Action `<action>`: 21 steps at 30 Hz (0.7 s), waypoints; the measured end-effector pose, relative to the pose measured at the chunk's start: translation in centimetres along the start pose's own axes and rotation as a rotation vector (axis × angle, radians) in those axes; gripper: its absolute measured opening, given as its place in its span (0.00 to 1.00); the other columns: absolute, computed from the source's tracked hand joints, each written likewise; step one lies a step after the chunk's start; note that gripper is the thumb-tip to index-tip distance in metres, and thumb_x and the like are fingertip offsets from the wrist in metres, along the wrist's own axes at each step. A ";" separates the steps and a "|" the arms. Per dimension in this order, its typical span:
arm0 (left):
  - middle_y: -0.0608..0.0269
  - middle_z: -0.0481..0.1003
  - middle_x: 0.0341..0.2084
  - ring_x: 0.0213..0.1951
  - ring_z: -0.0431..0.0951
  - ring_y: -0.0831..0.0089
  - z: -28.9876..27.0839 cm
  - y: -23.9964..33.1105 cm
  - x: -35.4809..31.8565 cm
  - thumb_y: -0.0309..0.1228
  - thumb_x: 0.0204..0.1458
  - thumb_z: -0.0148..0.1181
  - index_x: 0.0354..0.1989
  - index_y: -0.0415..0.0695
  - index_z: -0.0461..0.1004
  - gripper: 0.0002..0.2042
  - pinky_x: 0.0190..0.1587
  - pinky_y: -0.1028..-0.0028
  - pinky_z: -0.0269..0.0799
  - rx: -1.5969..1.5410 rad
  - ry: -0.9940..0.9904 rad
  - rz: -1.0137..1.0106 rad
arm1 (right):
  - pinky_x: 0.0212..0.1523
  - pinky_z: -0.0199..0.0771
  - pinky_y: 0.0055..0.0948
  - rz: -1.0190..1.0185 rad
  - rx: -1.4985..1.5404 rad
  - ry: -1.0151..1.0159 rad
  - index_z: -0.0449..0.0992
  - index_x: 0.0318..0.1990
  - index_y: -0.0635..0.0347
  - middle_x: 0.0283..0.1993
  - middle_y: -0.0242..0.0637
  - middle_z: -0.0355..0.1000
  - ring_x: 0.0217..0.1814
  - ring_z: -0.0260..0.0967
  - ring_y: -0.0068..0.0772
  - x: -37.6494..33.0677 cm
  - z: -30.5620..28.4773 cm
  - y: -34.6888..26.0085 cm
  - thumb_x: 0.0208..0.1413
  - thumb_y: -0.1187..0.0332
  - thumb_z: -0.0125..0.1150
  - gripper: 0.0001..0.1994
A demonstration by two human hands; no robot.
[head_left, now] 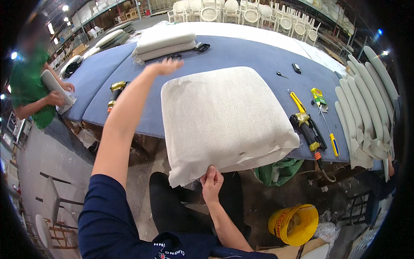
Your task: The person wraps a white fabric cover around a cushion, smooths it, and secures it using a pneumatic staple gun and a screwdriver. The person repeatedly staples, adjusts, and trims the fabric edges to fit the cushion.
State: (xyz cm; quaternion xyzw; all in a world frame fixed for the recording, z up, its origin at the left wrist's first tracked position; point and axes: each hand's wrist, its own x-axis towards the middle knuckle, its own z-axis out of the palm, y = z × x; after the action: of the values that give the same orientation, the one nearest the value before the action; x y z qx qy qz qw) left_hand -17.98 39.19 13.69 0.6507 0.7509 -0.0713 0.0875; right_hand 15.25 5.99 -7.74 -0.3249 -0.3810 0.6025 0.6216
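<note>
A seat cushion [226,116] covered in off-white woven fabric lies on the blue-topped table, its near side overhanging the edge. Loose fabric with frayed threads hangs along that near side. My right hand [212,183] pinches the fabric edge [185,175] there, thumb on top. Stretched far forward, my left hand [167,67] is open just beyond the cushion's far left corner, fingers extended and holding nothing I can see. Whether it touches the cushion I cannot tell.
A staple gun [308,131], yellow cutter [297,102] and screwdriver [334,144] lie right of the cushion; another staple gun [115,93] lies left. Cushions stand stacked at right [366,99] and lie behind [166,43]. A yellow bucket [276,226] stands below. A co-worker [36,86] handles a cushion at left.
</note>
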 end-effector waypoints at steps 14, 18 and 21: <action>0.46 0.56 0.76 0.78 0.51 0.52 -7.8 2.1 3.2 0.56 0.73 0.21 0.78 0.46 0.56 0.35 0.79 0.51 0.40 -0.403 0.324 0.363 | 0.18 0.53 0.21 -0.129 -0.198 -0.103 0.61 0.22 0.57 0.20 0.23 0.58 0.18 0.53 0.13 -1.1 0.6 -0.2 0.75 0.57 0.53 0.25; 0.47 0.65 0.71 0.73 0.63 0.51 -7.1 5.5 3.3 0.52 0.73 0.25 0.76 0.54 0.60 0.30 0.76 0.50 0.54 -0.142 0.423 0.336 | 0.18 0.54 0.21 -0.118 -0.214 -0.094 0.61 0.22 0.57 0.19 0.23 0.58 0.19 0.54 0.13 -0.4 -0.5 0.0 0.75 0.60 0.53 0.24; 0.56 0.66 0.72 0.72 0.65 0.54 3.0 11.2 1.1 0.51 0.73 0.27 0.76 0.67 0.60 0.27 0.74 0.53 0.59 -0.122 0.329 0.262 | 0.18 0.54 0.21 -0.096 -0.196 -0.014 0.61 0.23 0.58 0.19 0.23 0.57 0.18 0.53 0.13 -0.1 -1.0 -0.6 0.76 0.62 0.52 0.24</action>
State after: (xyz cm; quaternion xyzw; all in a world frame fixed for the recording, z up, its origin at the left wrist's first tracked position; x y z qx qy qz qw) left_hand -6.89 41.15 10.57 0.7392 0.6669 0.0935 0.0117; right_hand 16.40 5.92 -7.76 -0.3611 -0.4576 0.5342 0.6122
